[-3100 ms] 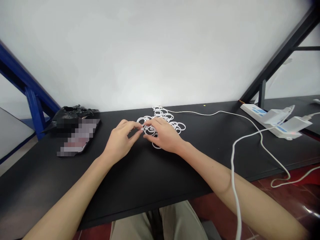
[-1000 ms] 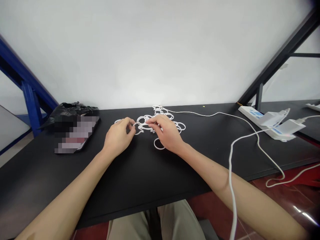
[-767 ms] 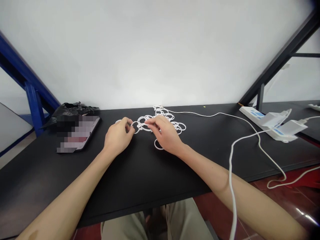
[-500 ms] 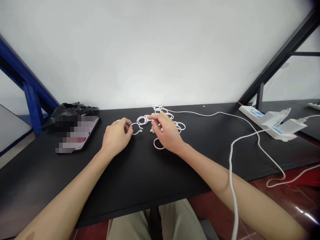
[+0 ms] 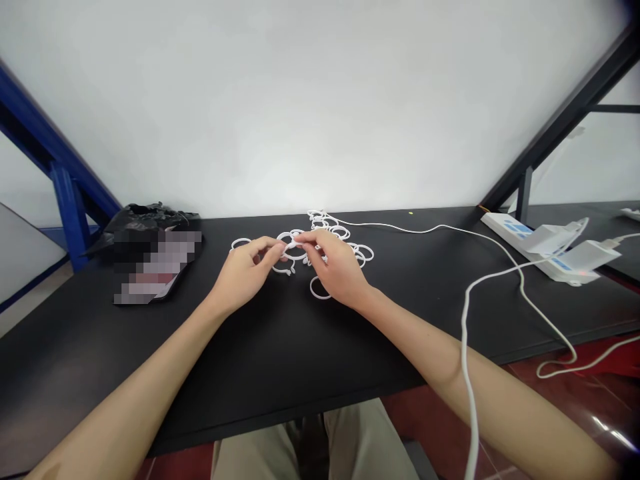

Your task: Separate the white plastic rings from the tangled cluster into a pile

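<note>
Between my two hands is a white plastic ring (image 5: 296, 258), which looks like a curtain ring. My left hand (image 5: 245, 270) pinches its left side between thumb and fingers. The fingertips of my right hand (image 5: 337, 261) close on its upper right part and partly cover it. Just under it shows an open ring (image 5: 283, 271) with small knobbed ends. Several more white rings (image 5: 364, 252) lie in a loose cluster behind and beside my right hand. One loose ring (image 5: 319, 288) is partly hidden by that hand, and another ring (image 5: 241, 243) lies behind my left hand.
On the left of the black table (image 5: 300, 360) lie a phone-like device (image 5: 163, 267), its screen blurred, and a crumpled black plastic bag (image 5: 145, 219). A white power strip (image 5: 517, 239) with chargers stands at right. A white cable (image 5: 463, 333) crosses above my right forearm.
My left hand has moved right towards my right hand, and both now meet at one ring. The open ring near my left fingers now sits slightly farther right.
</note>
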